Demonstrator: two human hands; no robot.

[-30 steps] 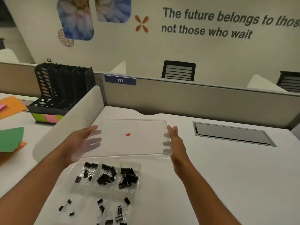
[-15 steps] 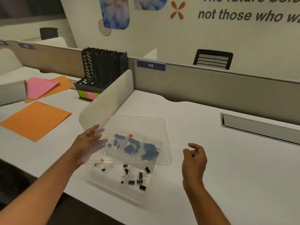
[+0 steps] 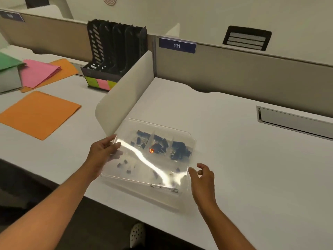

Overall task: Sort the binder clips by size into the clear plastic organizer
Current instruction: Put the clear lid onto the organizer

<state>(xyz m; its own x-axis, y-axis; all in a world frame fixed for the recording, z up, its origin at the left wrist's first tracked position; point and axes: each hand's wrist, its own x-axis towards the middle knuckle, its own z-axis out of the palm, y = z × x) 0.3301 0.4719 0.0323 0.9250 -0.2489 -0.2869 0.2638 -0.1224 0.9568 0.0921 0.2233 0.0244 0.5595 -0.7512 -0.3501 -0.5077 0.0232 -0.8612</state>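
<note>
Nearest us, our right hand (image 3: 202, 179) hangs loosely curled at the near right corner of the clear lid (image 3: 144, 159), gripping nothing we can make out. Our left hand (image 3: 102, 153) grips the lid's left edge. Under the lid sits the clear plastic organizer (image 3: 173, 199) on the bench (image 3: 234, 150), binder clips (image 3: 177, 149) in its compartments. Beyond the organizer stands a white divider (image 3: 126, 92).

I am working at a white desk (image 3: 225, 141). The clear plastic organizer (image 3: 158, 197) is sitting on it near the front edge. Further left, an orange folder (image 3: 39, 114), pink paper (image 3: 38, 73) and a black file rack (image 3: 115, 53) are lying on the desk surface.
</note>
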